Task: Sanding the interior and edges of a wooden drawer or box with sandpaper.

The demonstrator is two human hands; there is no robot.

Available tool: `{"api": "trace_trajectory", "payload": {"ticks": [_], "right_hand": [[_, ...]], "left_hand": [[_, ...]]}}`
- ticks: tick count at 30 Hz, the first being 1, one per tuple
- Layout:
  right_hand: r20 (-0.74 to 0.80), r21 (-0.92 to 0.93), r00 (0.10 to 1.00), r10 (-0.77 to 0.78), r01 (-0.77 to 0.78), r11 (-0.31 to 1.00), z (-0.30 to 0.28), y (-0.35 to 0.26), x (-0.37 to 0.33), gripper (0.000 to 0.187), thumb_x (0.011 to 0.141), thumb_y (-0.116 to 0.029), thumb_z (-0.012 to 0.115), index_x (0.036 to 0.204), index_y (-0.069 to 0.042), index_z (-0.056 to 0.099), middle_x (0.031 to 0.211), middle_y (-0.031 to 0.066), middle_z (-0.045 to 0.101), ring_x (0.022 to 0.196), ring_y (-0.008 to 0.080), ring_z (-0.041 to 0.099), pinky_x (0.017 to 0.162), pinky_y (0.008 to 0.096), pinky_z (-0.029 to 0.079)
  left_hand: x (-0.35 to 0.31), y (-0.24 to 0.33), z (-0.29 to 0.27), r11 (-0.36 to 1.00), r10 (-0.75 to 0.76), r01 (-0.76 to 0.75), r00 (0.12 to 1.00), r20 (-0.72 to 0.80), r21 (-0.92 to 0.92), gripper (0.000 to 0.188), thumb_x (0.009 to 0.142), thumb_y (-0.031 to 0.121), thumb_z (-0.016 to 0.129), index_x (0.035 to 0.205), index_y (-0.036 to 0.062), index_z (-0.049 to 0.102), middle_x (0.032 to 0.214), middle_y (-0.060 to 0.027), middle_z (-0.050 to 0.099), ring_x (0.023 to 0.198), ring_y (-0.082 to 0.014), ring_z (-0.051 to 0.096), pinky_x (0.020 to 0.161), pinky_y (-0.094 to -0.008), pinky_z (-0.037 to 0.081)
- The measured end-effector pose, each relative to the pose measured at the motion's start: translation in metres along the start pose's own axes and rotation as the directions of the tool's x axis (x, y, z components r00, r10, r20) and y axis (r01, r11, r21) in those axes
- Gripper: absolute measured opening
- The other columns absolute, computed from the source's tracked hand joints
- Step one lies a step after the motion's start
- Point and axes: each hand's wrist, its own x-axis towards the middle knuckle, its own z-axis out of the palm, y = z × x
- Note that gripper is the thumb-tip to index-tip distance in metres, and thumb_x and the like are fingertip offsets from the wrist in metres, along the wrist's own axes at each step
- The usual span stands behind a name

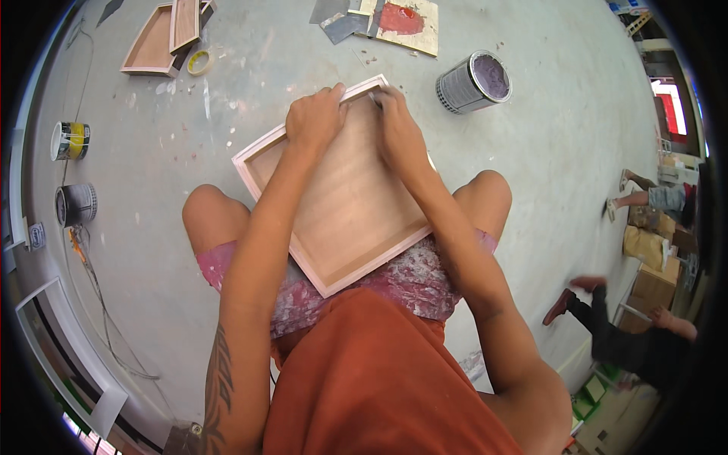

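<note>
A shallow wooden box [353, 205], open at the top, lies tilted across my lap with one corner pointing away from me. Its rim is pale pinkish wood, and the inside panel is plain light brown. My left hand [315, 120] grips the far left rim, fingers curled over the edge. At the far corner, my right hand [398, 129] is closed with its fingertips against the inside of the wall. A small greyish bit shows by those fingertips, but I cannot make out what it is.
A tin of greyish-purple paint [474, 82] stands far right. Beyond lie a board with red paste [406, 29], more wooden boxes [152, 45] and a tape roll [199, 62]. Two tins [70, 141] and a cable [98, 288] are at left; people [629, 334] are at right.
</note>
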Motion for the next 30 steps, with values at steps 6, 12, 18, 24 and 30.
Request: {"api": "trace_trajectory", "payload": {"ticks": [6, 12, 18, 24, 30], "right_hand": [[0.102, 0.011, 0.992, 0.08, -0.081, 0.997, 0.0, -0.011, -0.032, 0.031, 0.096, 0.004, 0.046, 0.127, 0.003, 0.052, 0.148, 0.0212, 0.05, 0.12, 0.0433, 0.06, 0.097, 0.0474, 0.054], [0.052, -0.014, 0.999, 0.012, -0.012, 1.0, -0.006, 0.001, 0.003, 0.031, 0.097, 0.003, 0.045, 0.128, 0.003, 0.052, 0.148, 0.0213, 0.049, 0.121, 0.0425, 0.06, 0.097, 0.0474, 0.054], [0.106, 0.033, 0.991, 0.087, -0.091, 0.995, -0.01, -0.009, -0.02, 0.031, 0.1, -0.001, 0.044, 0.13, 0.004, 0.052, 0.148, 0.0233, 0.05, 0.125, 0.0442, 0.058, 0.101, 0.0463, 0.052], [0.104, 0.218, 0.984, 0.146, -0.165, 0.962, 0.033, 0.005, 0.023, 0.045, 0.113, -0.024, 0.032, 0.147, 0.001, 0.048, 0.149, 0.0279, 0.052, 0.136, 0.0434, 0.051, 0.115, 0.044, 0.04], [0.186, 0.158, 0.981, -0.058, 0.029, 0.987, 0.047, 0.08, -0.014, 0.049, 0.104, -0.024, 0.054, 0.147, -0.001, 0.051, 0.146, 0.0238, 0.054, 0.135, 0.0392, 0.051, 0.115, 0.0442, 0.041]], "left_hand": [[-0.011, -0.013, -0.003, 1.0, -0.021, 0.021, 1.0, 0.015, -0.008, 0.029, 0.098, 0.036, 0.067, 0.11, 0.01, 0.062, 0.098, -0.0129, 0.073, 0.089, -0.039, 0.072, 0.078, -0.0517, 0.057], [-0.002, 0.007, -0.001, 1.0, 0.006, -0.004, 0.998, 0.056, -0.03, 0.029, 0.099, 0.035, 0.066, 0.111, 0.0097, 0.063, 0.1, -0.0133, 0.074, 0.091, -0.0389, 0.072, 0.08, -0.0516, 0.057], [0.002, -0.005, -0.009, 0.999, -0.045, 0.044, 0.996, 0.077, 0.013, 0.031, 0.098, 0.035, 0.067, 0.117, 0.01, 0.065, 0.101, -0.0139, 0.075, 0.092, -0.0381, 0.073, 0.081, -0.0511, 0.057], [0.006, -0.036, 0.034, 0.99, -0.066, 0.056, 0.995, -0.08, -0.128, 0.026, 0.096, 0.018, 0.056, 0.111, 0.0094, 0.075, 0.102, -0.021, 0.076, 0.09, -0.0388, 0.075, 0.081, -0.055, 0.057], [0.021, -0.025, 0.07, 0.988, -0.143, 0.123, 0.955, -0.261, -0.091, 0.02, 0.089, 0.023, 0.059, 0.087, 0.0098, 0.074, 0.083, -0.0191, 0.074, 0.08, -0.037, 0.074, 0.072, -0.053, 0.056]]}}
